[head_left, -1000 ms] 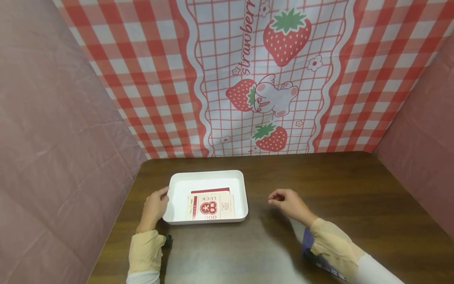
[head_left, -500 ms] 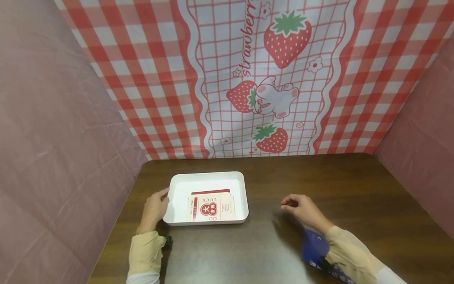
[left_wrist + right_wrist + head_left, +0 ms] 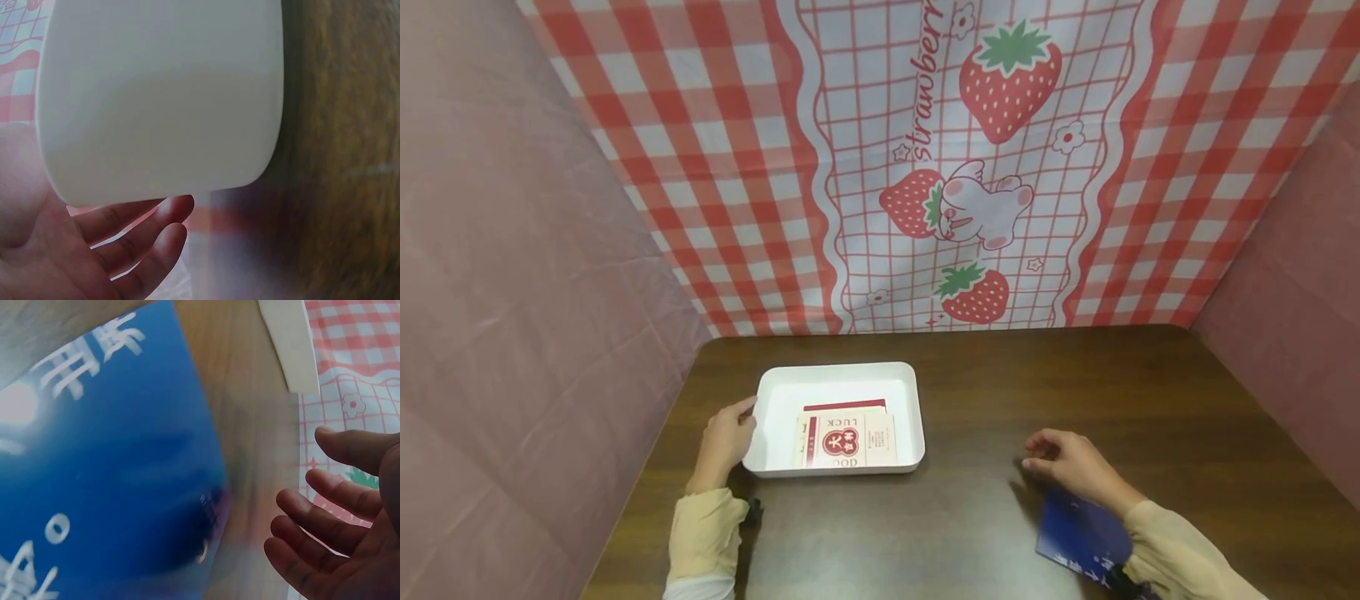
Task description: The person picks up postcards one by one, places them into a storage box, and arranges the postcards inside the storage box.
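Blue booklet: the blue booklet point(image 3: 1084, 535) lies flat at the near edge of the worktop point(image 3: 985, 517), well to the right of the tray and nearer than it; white characters are printed on its cover, and the right forearm covers part of it.
Right hand: the right hand point(image 3: 1071, 465) hovers just beyond the booklet's far corner, to the right of the tray and apart from it; its fingers point(image 3: 325, 519) are loosely curled and hold nothing.
Left hand: the left hand point(image 3: 724, 442) rests against the tray's left wall, near its front corner; the fingers point(image 3: 144, 225) lie fairly straight along the wall and under the rim, touching without gripping.
Tray: the white tray point(image 3: 767, 400) stands on the left half of the worktop, a shallow rectangle with rounded corners.
Card: a cream and red card point(image 3: 847, 437) lies flat inside the tray, towards its near side, on top of a red sheet.
Backdrop: a red checked cloth point(image 3: 925, 167) with strawberries hangs behind the tray, at the worktop's far edge.
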Demonstrator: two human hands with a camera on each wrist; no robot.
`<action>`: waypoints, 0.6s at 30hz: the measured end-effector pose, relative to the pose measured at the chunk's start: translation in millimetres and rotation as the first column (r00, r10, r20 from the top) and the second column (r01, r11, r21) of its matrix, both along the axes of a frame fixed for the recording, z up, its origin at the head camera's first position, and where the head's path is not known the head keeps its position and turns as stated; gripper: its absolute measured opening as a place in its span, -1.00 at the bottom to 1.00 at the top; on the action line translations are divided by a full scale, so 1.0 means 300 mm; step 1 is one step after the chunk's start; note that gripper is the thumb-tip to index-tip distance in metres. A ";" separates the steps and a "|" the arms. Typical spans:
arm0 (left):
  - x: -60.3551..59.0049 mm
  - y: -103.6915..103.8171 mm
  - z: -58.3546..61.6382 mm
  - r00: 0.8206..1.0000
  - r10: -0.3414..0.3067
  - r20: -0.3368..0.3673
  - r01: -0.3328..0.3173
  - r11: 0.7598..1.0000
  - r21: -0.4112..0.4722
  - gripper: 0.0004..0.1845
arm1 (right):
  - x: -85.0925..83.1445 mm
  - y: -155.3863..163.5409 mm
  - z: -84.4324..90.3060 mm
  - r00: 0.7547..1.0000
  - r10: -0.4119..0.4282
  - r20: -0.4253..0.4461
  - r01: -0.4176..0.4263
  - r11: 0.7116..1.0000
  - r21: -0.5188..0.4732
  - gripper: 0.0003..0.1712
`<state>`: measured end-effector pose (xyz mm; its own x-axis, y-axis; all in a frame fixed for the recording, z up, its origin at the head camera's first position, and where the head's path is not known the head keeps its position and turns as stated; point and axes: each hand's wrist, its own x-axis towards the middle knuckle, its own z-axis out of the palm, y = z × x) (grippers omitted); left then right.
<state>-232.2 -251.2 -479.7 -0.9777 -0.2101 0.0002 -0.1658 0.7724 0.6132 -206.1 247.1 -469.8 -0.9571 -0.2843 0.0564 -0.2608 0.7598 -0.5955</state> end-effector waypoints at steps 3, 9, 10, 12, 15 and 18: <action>0.000 -0.003 -0.003 1.000 0.001 0.003 -0.001 1.000 0.002 -0.51 | 0.009 0.022 -0.008 0.999 0.022 -0.028 -0.021 0.998 0.051 -0.67; 0.007 0.004 -0.010 1.000 0.004 0.008 -0.004 1.000 0.022 -0.51 | 0.041 0.080 -0.015 0.996 0.074 -0.057 -0.063 0.982 0.179 -0.49; 0.007 0.004 -0.010 1.000 0.004 0.002 -0.004 1.000 0.024 -0.51 | 0.044 0.090 -0.016 0.995 0.077 -0.060 -0.063 0.977 0.204 -0.46; 0.005 0.003 -0.009 1.000 0.006 -0.015 -0.006 1.000 0.020 -0.51 | 0.050 0.108 -0.022 0.995 0.076 -0.062 -0.059 0.968 0.243 -0.39; 0.001 0.001 -0.005 0.999 0.003 -0.039 -0.003 1.000 0.010 -0.50 | 0.054 0.136 -0.029 0.995 0.079 -0.067 -0.056 0.953 0.297 -0.27; 0.002 0.000 -0.005 0.999 0.001 -0.036 -0.001 1.000 0.013 -0.50 | 0.061 0.160 -0.034 0.993 0.095 -0.064 -0.069 0.941 0.331 -0.17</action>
